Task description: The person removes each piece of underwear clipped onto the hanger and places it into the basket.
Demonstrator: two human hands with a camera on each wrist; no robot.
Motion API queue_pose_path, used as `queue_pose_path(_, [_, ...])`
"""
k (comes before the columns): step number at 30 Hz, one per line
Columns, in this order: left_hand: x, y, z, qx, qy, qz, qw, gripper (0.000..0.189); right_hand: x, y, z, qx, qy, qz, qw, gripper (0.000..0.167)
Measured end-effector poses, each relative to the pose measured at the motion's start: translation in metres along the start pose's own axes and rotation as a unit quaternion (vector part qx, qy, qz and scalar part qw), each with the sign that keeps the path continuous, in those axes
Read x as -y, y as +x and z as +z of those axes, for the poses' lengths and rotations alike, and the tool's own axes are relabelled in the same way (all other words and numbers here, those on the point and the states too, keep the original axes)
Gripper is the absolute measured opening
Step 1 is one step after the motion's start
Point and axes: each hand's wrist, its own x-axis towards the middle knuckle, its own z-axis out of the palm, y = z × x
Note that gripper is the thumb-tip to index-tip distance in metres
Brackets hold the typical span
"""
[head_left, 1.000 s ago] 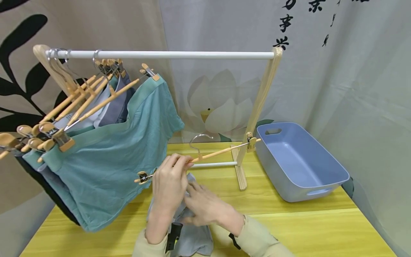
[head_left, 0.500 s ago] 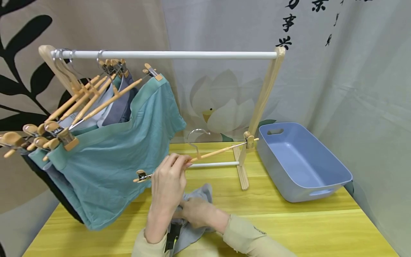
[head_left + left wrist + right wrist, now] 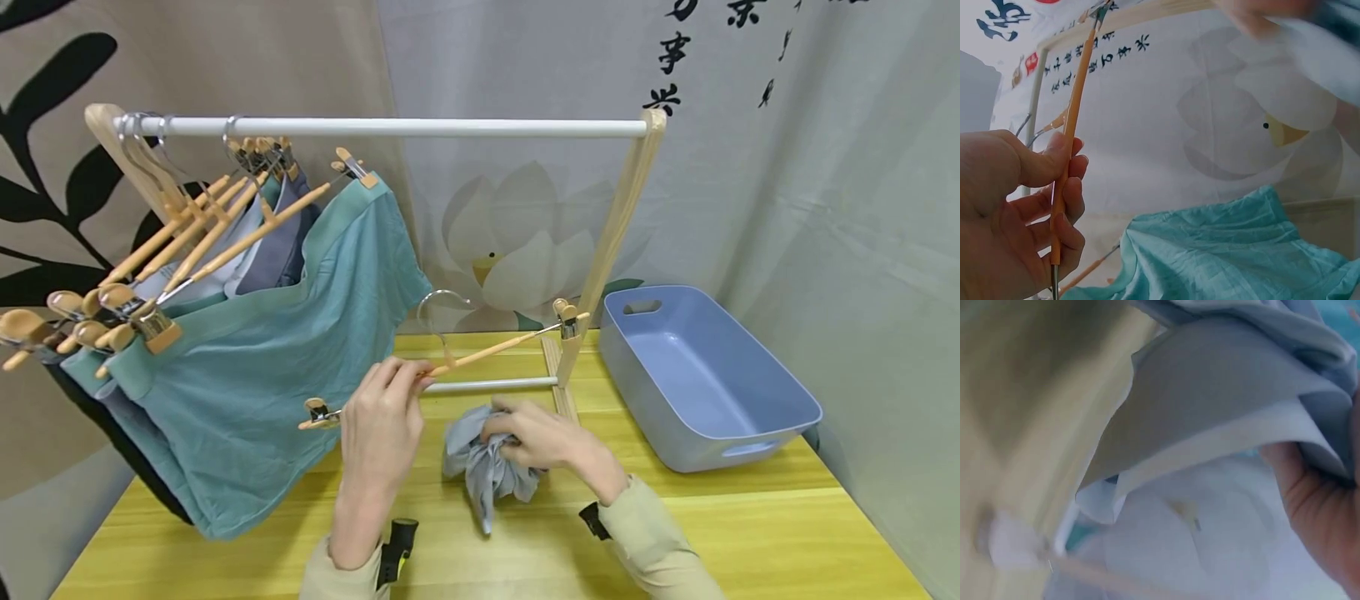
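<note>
In the head view my left hand [image 3: 381, 425] grips the wooden bar of a clip hanger [image 3: 487, 352] near its middle. The hanger's metal hook points up, and a clip [image 3: 567, 321] sits towards each end. Curled fingers wrap the hanger bar [image 3: 1072, 119] in the left wrist view. To the right, my right hand [image 3: 543, 437] holds a bunched grey garment [image 3: 487, 479] just over the table. One corner of it hangs down. Up close in the right wrist view, the thumb [image 3: 1316, 500] presses against the grey fabric [image 3: 1210, 381]; the other fingers are mostly hidden.
A rack with a white rail [image 3: 450, 127] stands behind my hands. Teal shorts [image 3: 262, 392] and several other garments hang on its left part from clip hangers. At the right a blue plastic basin [image 3: 697, 367] rests on the yellow wooden table [image 3: 720, 533].
My right hand has lifted the grey garment from beside the left forearm and carried it forward and right, bunching it. The left hand and hanger have shifted slightly left.
</note>
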Motion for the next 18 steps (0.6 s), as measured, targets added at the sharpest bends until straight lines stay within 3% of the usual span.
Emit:
queue_pose_path(3, [0.001,0.000,0.000,0.002,-0.002,-0.007,1.0000,0.006,-0.009,-0.020,-0.027,-0.082,-0.001,0.025,0.9963,0.026])
queue_pose_path(5, [0.001,0.000,-0.001,0.004,-0.001,-0.008,1.0000,0.006,-0.016,-0.034,-0.045,-0.147,-0.020,0.039,0.9882,0.027])
queue_pose_path(7, [0.001,0.000,-0.001,0.006,0.000,-0.009,0.9999,0.006,-0.021,-0.048,-0.062,-0.208,-0.046,0.062,0.9751,0.026])
queue_pose_path(9, [0.001,-0.001,-0.002,0.009,0.002,-0.010,0.9999,0.006,-0.027,-0.061,-0.076,-0.272,-0.082,0.089,0.9545,0.026])
queue_pose_path(12, [0.001,-0.001,-0.002,0.012,0.004,-0.013,0.9998,0.006,-0.033,-0.078,-0.095,-0.370,-0.126,0.152,0.9076,0.025])
queue_pose_path(16, [0.001,-0.001,-0.002,0.017,0.005,-0.014,0.9997,0.006,-0.039,-0.093,-0.113,-0.491,-0.145,0.262,0.8179,0.024])
queue_pose_path(18, [0.001,-0.001,-0.002,0.019,0.006,-0.014,0.9997,0.006,-0.042,-0.099,-0.118,-0.533,-0.144,0.314,0.7724,0.024])
